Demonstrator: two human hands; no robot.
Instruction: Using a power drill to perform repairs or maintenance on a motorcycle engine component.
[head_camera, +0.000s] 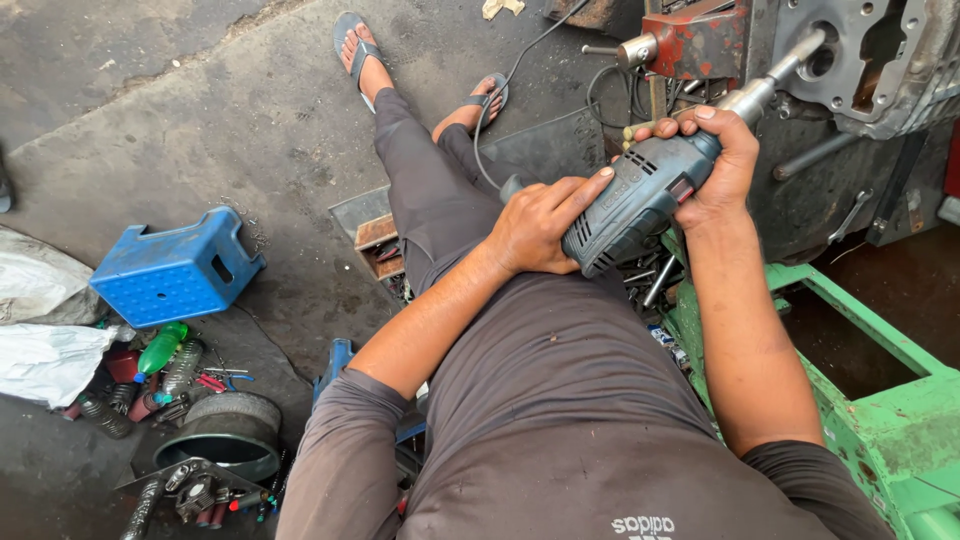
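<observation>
Drill (640, 200) in dark grey-blue plastic, vented along its rear casing, sits across the person's lap at a slant, its metal nose pointing up and right into a grey engine casting (860, 60). Its chuck and long silver shaft (775, 75) reach a round hole in that casting, beside a worn red metal part (700, 40). The left hand (540, 225) wraps the back of the drill's body, fingers curled over the casing, grasping it. The right hand (715, 160) clenches round the front of the drill, near the chuck, thumb on top. A black cable (515, 70) trails from the tool across the floor between two sandalled feet.

At the left, a blue plastic stool (175, 270) lies tipped on its side. Below it are a green plastic bottle (160, 350), a clear bottle (183, 368), white crumpled bags (45, 360), a round dark metal ring (225, 440) and small scattered parts. A green painted steel frame (880, 400), chipped and grimy, stands at the right under the casting.

The floor (200, 110) is rough grey concrete, oil-stained and cracked, as in a repair workshop
</observation>
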